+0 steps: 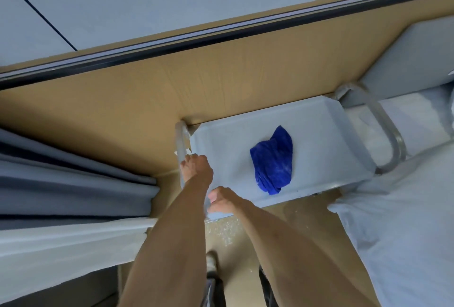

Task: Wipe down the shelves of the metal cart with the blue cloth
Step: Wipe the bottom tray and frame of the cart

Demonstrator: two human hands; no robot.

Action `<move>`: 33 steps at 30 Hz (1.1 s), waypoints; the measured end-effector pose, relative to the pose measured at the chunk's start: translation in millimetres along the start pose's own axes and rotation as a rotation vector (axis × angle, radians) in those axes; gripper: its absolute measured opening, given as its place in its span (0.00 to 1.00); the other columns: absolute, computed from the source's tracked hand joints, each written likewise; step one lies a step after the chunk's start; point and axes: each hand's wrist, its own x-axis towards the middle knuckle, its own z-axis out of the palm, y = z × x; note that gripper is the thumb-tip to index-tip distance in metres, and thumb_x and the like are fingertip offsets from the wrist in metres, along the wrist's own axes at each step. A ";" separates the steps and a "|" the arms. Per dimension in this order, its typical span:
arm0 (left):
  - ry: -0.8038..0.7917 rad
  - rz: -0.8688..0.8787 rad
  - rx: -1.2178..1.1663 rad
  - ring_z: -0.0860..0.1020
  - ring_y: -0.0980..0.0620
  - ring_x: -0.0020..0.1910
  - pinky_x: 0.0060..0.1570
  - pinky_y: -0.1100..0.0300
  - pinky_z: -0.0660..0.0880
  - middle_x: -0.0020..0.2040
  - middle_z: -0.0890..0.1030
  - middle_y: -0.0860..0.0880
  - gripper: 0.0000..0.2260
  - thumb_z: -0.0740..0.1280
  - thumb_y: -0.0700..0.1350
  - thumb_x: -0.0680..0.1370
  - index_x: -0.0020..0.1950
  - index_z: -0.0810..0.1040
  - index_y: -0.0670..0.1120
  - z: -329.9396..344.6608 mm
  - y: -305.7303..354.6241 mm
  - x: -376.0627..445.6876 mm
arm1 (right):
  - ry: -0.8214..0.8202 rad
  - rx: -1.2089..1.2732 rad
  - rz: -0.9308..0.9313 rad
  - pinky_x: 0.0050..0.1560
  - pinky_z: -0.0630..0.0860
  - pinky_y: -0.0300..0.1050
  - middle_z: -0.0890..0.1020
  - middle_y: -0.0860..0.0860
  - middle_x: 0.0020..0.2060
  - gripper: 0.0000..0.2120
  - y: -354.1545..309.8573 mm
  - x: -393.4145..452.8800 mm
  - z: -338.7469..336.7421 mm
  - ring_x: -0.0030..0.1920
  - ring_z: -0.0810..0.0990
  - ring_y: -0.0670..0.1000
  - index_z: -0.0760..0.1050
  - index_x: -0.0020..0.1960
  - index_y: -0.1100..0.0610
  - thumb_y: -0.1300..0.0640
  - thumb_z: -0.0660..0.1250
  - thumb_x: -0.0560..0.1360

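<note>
1. Wood-grain wall panelling (152,90) fills the middle of the frame, with a pale wall and a dark rail running diagonally across the upper part.
2. At centre stands the metal cart (221,149), its pale top shelf seen from above, pushed against the panelling.
3. Crumpled on that top shelf, right of centre, lies the blue cloth (272,161), untouched by either hand.
4. At centre left, the left hand (196,166) has its fingers curled round the cart's tubular left handle (180,144).
5. Just below it, the right hand (221,199) grips the cart's near left corner, fingers curled over the edge.
6. A second curved handle (390,139) shows at the cart's right end.
7. White bed linen (393,233) occupies the lower right, just beside the cart.
8. Grey curtains (61,178) hang in folds at the left edge, above more white sheeting.
9. Speckled floor (226,233) is visible between the forearms at bottom centre, with a shoe (211,261) below.
</note>
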 end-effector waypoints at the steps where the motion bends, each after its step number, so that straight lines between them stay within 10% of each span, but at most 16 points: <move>1: -0.001 0.014 0.013 0.72 0.46 0.60 0.59 0.54 0.69 0.56 0.77 0.47 0.14 0.61 0.38 0.76 0.59 0.79 0.46 0.4 -9.8 -0.9 | -0.013 0.044 -0.015 0.46 0.75 0.44 0.79 0.51 0.45 0.13 -9.4 3.0 11.7 0.47 0.79 0.54 0.77 0.47 0.58 0.54 0.69 0.66; 11: -0.056 0.293 0.084 0.68 0.50 0.66 0.64 0.54 0.65 0.63 0.73 0.53 0.15 0.65 0.38 0.74 0.60 0.79 0.49 12.7 -85.9 -5.2 | 0.470 0.212 0.290 0.46 0.75 0.44 0.81 0.50 0.52 0.11 -82.6 25.4 89.8 0.54 0.81 0.55 0.72 0.58 0.53 0.54 0.63 0.76; 23: -0.158 0.385 0.374 0.59 0.44 0.71 0.67 0.51 0.63 0.63 0.71 0.46 0.15 0.62 0.47 0.76 0.62 0.75 0.50 34.1 -86.5 -44.3 | 0.427 0.112 0.493 0.44 0.75 0.45 0.76 0.48 0.39 0.06 -51.1 -33.9 144.6 0.43 0.79 0.52 0.73 0.51 0.55 0.56 0.66 0.76; 33: -0.186 0.282 0.378 0.59 0.47 0.70 0.66 0.47 0.62 0.61 0.73 0.47 0.13 0.59 0.48 0.77 0.58 0.76 0.49 68.8 -93.6 -122.0 | 0.260 0.006 0.617 0.66 0.70 0.54 0.79 0.50 0.57 0.15 2.4 -98.3 184.9 0.59 0.78 0.56 0.73 0.58 0.53 0.51 0.67 0.74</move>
